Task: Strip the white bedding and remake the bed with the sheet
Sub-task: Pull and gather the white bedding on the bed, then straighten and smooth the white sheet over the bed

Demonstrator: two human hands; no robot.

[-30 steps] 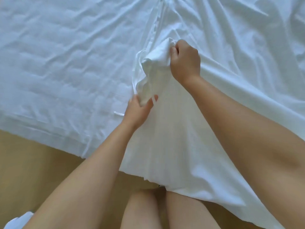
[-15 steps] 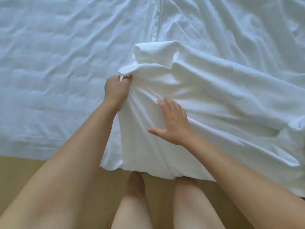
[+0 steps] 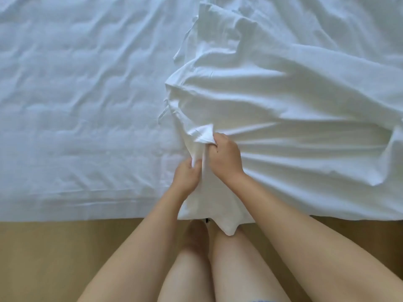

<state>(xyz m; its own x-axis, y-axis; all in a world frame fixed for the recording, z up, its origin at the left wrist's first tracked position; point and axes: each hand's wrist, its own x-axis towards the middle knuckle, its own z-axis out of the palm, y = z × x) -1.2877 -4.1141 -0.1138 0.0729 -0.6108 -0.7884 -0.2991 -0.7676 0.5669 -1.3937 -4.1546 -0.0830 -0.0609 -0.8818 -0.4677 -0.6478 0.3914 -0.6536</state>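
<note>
Sheet (image 3: 283,131): white, rumpled, heaped over the right half of the bed (image 3: 76,94), its lower edge hanging past the bed's edge | left hand (image 3: 187,177): pinches a fold of it | right hand (image 3: 225,158): fist clenched round a bunched corner, just beside the left | floor (image 3: 54,258): tan

A bedroom, probably — a wide bed (image 3: 76,105) under a rumpled white sheet (image 3: 283,127), tan floor (image 3: 54,258) beside it.
</note>
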